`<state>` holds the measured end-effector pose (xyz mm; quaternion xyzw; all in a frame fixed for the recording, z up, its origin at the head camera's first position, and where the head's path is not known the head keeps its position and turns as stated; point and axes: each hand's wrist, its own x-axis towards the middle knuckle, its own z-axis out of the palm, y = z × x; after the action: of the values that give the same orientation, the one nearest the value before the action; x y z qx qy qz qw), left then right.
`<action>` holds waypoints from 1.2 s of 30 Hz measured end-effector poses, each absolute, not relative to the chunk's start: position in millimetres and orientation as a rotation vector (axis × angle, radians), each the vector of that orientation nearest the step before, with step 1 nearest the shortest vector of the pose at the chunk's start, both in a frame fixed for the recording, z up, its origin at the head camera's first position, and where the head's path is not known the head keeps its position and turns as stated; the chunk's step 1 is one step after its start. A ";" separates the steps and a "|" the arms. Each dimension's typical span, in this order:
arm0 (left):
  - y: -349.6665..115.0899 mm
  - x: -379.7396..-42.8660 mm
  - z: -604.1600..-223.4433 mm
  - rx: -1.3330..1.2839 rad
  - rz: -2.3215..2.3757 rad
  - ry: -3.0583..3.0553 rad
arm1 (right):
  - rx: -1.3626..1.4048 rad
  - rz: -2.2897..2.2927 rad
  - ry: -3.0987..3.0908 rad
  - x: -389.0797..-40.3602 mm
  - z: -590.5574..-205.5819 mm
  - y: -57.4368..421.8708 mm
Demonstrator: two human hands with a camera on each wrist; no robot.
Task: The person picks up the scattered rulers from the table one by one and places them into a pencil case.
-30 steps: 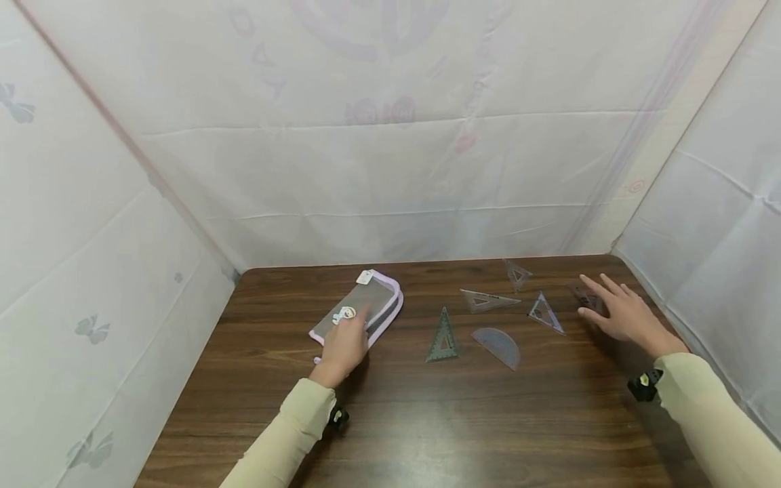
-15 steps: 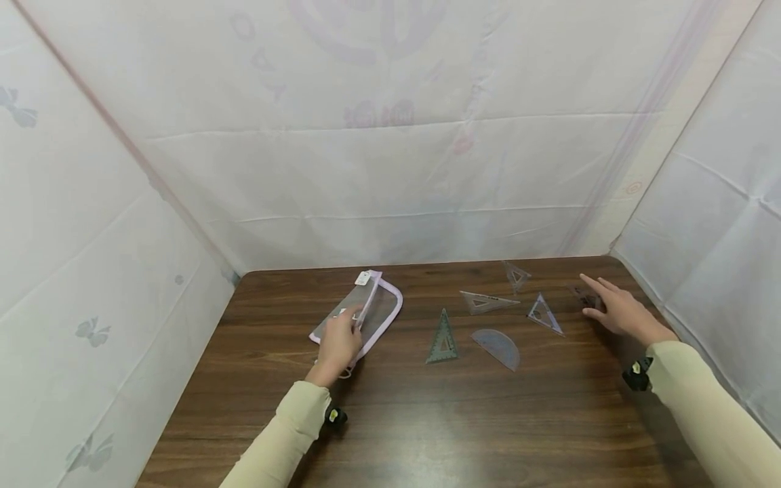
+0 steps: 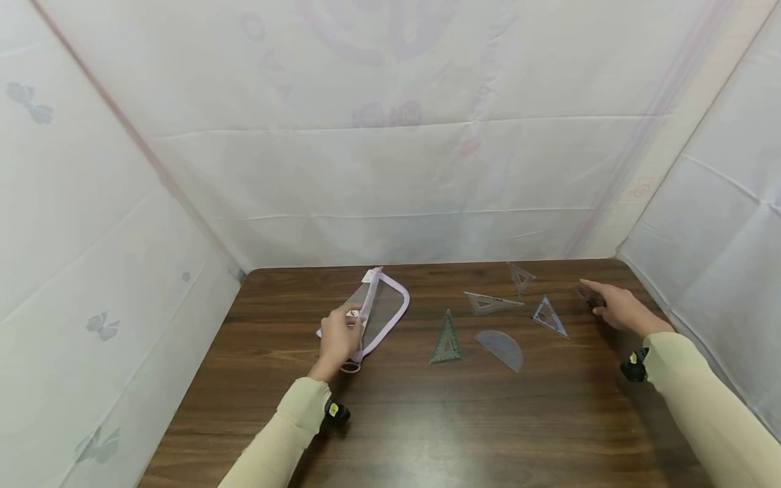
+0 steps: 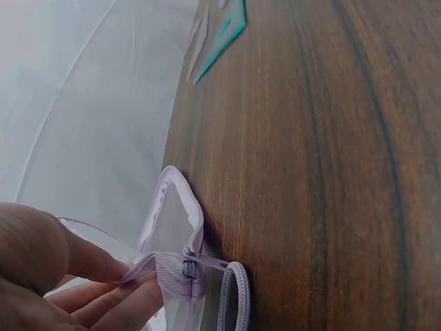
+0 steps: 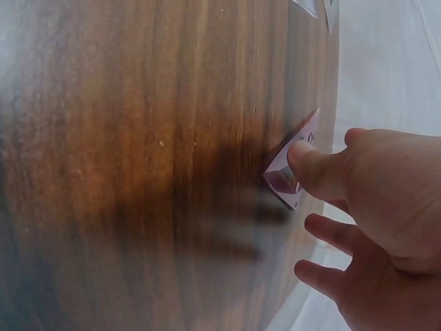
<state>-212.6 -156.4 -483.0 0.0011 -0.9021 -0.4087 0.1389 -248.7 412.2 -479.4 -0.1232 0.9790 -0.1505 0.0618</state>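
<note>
On the left of the head view, my left hand (image 3: pixel 339 333) pinches the zippered edge of a see-through mesh pencil pouch (image 3: pixel 389 308). In the left wrist view, thumb and fingers (image 4: pixel 96 262) hold the lilac trim, and the pouch mouth gapes beside them. A zipper pull with a cord loop (image 4: pixel 238 289) hangs from it. My right hand (image 3: pixel 624 310) is at the table's right, with thumb and index finger on a small pinkish clear set square (image 5: pixel 282 176). The thumb covers part of the set square; the other fingers are spread apart.
Between the hands lie a green set square (image 3: pixel 447 342), a clear protractor (image 3: pixel 502 349), a bluish set square (image 3: pixel 558 324), a long clear set square (image 3: pixel 488 305) and a small one (image 3: pixel 521 276) on the wooden table (image 3: pixel 427 420). White sheeting (image 3: pixel 390 176) encloses the back and sides.
My left hand has moved from resting on the flat pouch to pinching its edge, and the upper layer has folded up. The right hand's spread fingers have closed on the small set square.
</note>
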 end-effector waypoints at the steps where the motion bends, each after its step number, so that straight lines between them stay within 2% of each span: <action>1: -156.4 -213.4 -483.3 0.025 -1.203 -2.601 | -0.376 -0.448 2.963 -248.9 -479.6 412.9; 14: -158.1 -218.3 -481.6 0.179 -1.554 -2.502 | -0.410 -0.405 3.016 -255.0 -480.5 415.9; 30: -158.5 -218.6 -483.0 0.253 -1.693 -2.473 | -0.438 -0.366 3.080 -253.9 -480.5 422.6; 36: -159.7 -218.8 -483.3 0.269 -1.718 -2.461 | -0.363 -0.433 3.072 -253.4 -480.4 424.1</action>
<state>-218.8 -159.7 -483.3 0.0892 -0.8150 -0.5689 0.0642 -253.4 424.1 -480.4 -0.1163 0.9835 -0.1385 0.0088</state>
